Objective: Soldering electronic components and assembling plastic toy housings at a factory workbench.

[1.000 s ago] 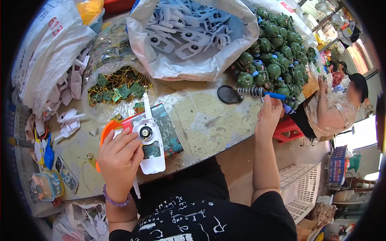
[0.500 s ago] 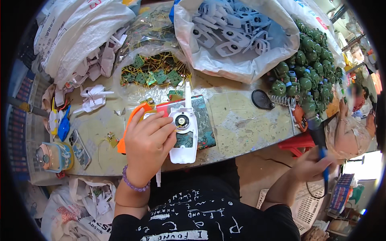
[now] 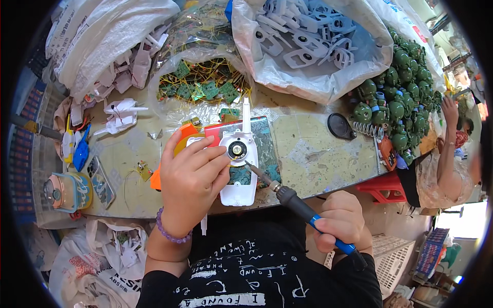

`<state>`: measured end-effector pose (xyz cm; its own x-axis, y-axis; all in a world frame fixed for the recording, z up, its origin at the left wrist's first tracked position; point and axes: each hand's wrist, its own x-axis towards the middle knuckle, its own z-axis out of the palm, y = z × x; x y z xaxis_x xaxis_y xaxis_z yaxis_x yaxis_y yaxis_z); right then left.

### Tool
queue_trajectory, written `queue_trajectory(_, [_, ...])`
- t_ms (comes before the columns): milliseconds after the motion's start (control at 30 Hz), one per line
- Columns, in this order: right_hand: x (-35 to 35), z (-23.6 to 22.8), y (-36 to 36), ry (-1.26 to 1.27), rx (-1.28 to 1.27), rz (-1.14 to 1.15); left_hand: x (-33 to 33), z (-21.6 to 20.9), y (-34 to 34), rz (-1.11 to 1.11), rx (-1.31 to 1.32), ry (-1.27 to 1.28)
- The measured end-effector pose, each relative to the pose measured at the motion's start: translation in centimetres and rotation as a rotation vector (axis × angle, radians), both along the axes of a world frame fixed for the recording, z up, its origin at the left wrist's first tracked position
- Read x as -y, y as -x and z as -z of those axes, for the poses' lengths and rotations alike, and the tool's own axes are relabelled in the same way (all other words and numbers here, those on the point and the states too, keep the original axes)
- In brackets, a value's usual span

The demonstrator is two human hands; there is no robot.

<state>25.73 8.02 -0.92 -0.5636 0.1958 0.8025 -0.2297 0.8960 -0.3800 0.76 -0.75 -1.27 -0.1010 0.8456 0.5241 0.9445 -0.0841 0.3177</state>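
Observation:
My left hand (image 3: 192,174) is closed on a white plastic casing half (image 3: 239,195), fingertips beside the round black speaker (image 3: 237,150) set in it. A thin yellow wire shows near those fingertips. The casing's long narrow arm points away from me, and it lies over a red and dark mottled block (image 3: 264,134). In my right hand (image 3: 340,222) is a soldering iron (image 3: 294,201) with a black and blue handle. Its tip reaches the casing just below the speaker; whether it touches the wire I cannot tell. An orange object (image 3: 156,178) is partly hidden behind my left hand.
Circuit boards with yellow wires fill a clear bag (image 3: 208,90). A white sack (image 3: 318,84) holds many casing halves. Green round parts (image 3: 395,110) pile up at right, near a black round lid-like piece (image 3: 341,126) and a spring (image 3: 365,129). A phone (image 3: 101,180) lies left. Another person sits far right.
My right hand has brought the soldering iron from the far right, by the green parts, in to the casing. My left hand keeps its hold on the casing.

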Motion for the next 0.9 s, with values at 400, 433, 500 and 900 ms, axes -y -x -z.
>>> queue_trajectory(400, [0.1,0.4,1.1,0.006,-0.015,-0.033,0.0,0.0,0.2,0.014,0.014,0.019])
queue_trajectory(433, [0.1,0.4,1.2,-0.003,-0.020,-0.031,0.0,-0.1,0.2,0.012,0.014,0.020])
queue_trajectory(500, [0.1,0.4,1.3,-0.011,-0.024,-0.031,0.1,-0.1,0.1,0.017,0.017,0.025])
queue_trajectory(900, [-0.1,0.1,1.4,-0.013,0.029,-0.060,0.2,-0.1,0.2,0.023,0.028,0.032])
